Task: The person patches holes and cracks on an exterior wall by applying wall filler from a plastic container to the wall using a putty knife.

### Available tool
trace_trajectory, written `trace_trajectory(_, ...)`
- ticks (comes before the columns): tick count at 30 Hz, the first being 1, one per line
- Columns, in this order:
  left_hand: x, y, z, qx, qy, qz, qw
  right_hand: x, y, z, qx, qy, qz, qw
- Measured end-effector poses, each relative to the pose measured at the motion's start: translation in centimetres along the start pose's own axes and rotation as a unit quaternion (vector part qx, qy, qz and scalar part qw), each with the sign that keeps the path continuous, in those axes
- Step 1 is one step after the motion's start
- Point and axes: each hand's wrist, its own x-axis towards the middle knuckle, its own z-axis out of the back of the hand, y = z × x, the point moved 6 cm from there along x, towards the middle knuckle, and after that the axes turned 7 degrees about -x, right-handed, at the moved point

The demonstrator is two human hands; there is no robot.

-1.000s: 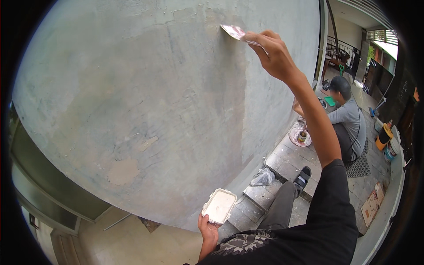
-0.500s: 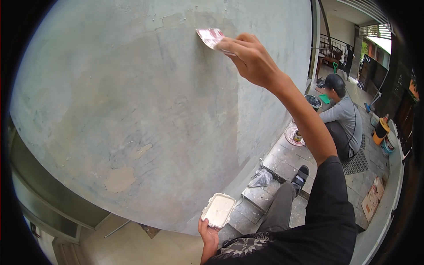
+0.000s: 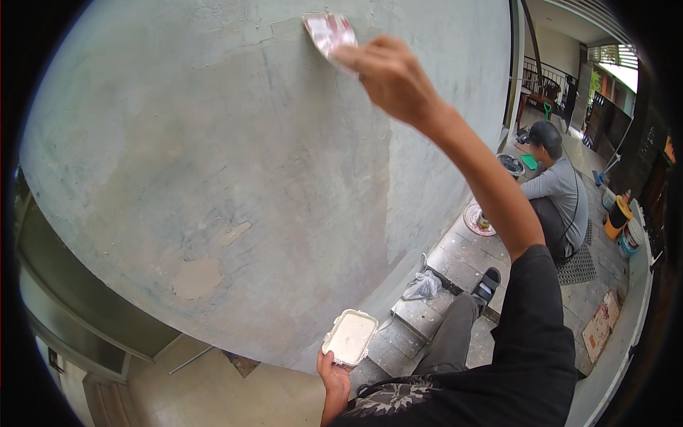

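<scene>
My right hand (image 3: 395,77) is raised high against the grey wall (image 3: 249,164), its fingers closed on a putty knife (image 3: 331,37). The knife's wide blade is smeared with white and reddish patches, and its edge lies at or very near the wall. Low down, my left hand (image 3: 334,374) holds a rectangular white tub (image 3: 351,337) filled with off-white putty. A beige filled patch (image 3: 197,278) and a smaller smear (image 3: 236,233) show on the lower left of the wall.
On the right a person in a grey shirt (image 3: 565,192) crouches beside a bucket (image 3: 511,165) and a paint-marked round lid (image 3: 478,220). A plastic bag (image 3: 424,286) lies on the tiled steps (image 3: 420,317). Paint pails (image 3: 630,237) stand at far right.
My right hand and the putty knife have moved up and slightly left along the wall. The tub stays in my left hand at nearly the same place.
</scene>
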Motion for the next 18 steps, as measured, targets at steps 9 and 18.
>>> trace_trajectory(9, -0.1, -0.2, 0.7, -0.015, -0.034, -0.001, 0.999, 0.2, -1.5, 4.1, 0.029, 0.037, -0.043, 0.998)
trace_trajectory(18, -0.3, -0.1, 0.1, 0.004, -0.014, 0.002, 1.000, 2.8, -3.8, 1.9, 0.085, 0.031, -0.039, 0.995)
